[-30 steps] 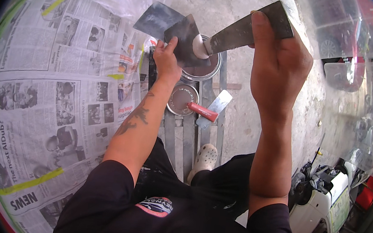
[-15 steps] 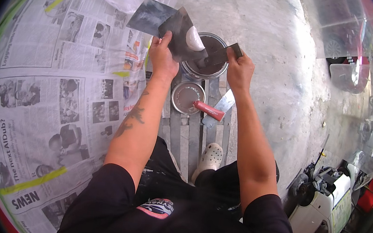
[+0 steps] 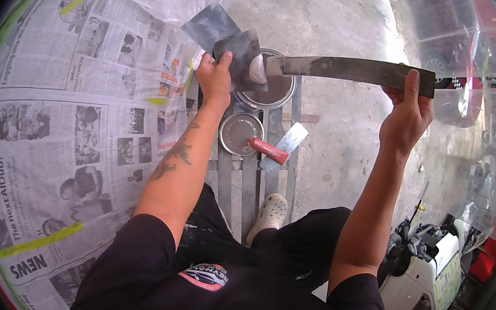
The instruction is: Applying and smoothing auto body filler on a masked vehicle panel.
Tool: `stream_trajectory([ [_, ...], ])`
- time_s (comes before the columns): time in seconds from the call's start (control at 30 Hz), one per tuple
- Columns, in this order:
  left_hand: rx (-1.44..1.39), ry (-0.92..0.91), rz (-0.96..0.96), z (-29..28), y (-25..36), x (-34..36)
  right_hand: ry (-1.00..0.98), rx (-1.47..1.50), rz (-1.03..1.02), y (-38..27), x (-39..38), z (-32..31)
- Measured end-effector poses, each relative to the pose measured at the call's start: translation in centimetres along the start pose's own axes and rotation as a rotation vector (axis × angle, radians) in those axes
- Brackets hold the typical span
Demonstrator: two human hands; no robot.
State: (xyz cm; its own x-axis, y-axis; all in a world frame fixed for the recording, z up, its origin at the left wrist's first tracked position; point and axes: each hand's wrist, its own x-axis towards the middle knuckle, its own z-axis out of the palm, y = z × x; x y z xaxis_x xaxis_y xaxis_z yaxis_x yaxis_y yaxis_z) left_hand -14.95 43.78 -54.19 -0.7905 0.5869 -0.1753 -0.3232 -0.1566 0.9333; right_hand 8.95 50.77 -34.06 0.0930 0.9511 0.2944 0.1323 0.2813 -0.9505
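Left hand (image 3: 215,79) pinches two dark flat spreader cards (image 3: 227,45), thumb on top, with a pale blob of filler (image 3: 257,70) on the front card. Right hand (image 3: 407,115) is curled around one end of a long flat blade (image 3: 349,70), whose far tip touches the filler just over the open can (image 3: 270,90).

Looks mid-scoop or mid-mix; filler is already out of the can, nothing spread yet (my read).

Can lid (image 3: 239,132) lies just below the can. A red-handled putty knife (image 3: 276,148) lies beside the lid. Newspaper sheets (image 3: 63,109) cover the left, held with yellow tape strips (image 3: 36,242).
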Motion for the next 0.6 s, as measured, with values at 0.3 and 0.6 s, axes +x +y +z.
stream_trajectory([
  [0.3, -0.028, -0.013, 0.050, 0.9, 0.2, -0.6, -0.082, -0.020, -0.130, -3.7, -1.0, 1.3],
  [0.6, 0.001, 0.112, -0.037, 2.2, 1.7, -1.7, -0.122, -0.174, -0.410, -5.4, -1.4, 2.4],
])
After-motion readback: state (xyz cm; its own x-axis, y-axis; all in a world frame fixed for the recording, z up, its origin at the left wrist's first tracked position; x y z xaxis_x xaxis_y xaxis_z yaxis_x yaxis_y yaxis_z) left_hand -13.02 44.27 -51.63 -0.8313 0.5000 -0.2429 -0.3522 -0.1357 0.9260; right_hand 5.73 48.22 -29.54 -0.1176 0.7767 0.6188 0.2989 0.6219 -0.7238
